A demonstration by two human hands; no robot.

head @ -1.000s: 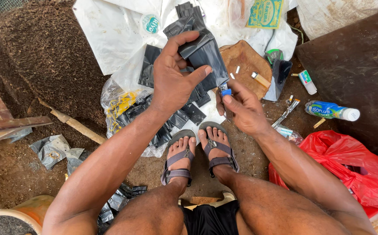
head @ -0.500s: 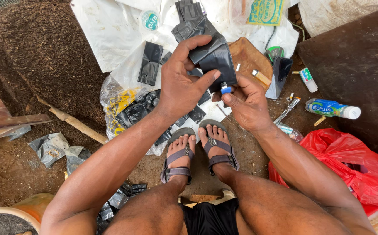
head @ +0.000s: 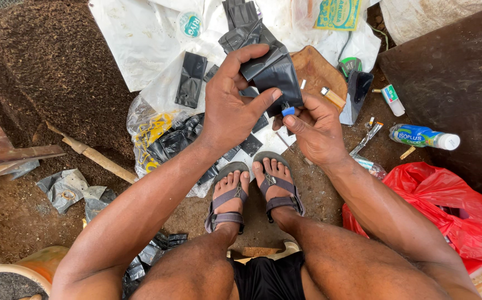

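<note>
Overhead, yellow-green label (head: pixel 338 14) beyond black pouch (head: pixel 271 72)

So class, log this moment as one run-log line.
left hand: grips black plastic pouch | right hand: pinches blue-tipped tool at pouch | ground: more pouches

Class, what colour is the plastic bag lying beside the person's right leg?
Red, shown in the head view: plastic bag.

A crumpled black plastic bag (head: pixel 271 72) (glossy, folded) held upright above a small blue-capped object (head: pixel 288 110).
</note>
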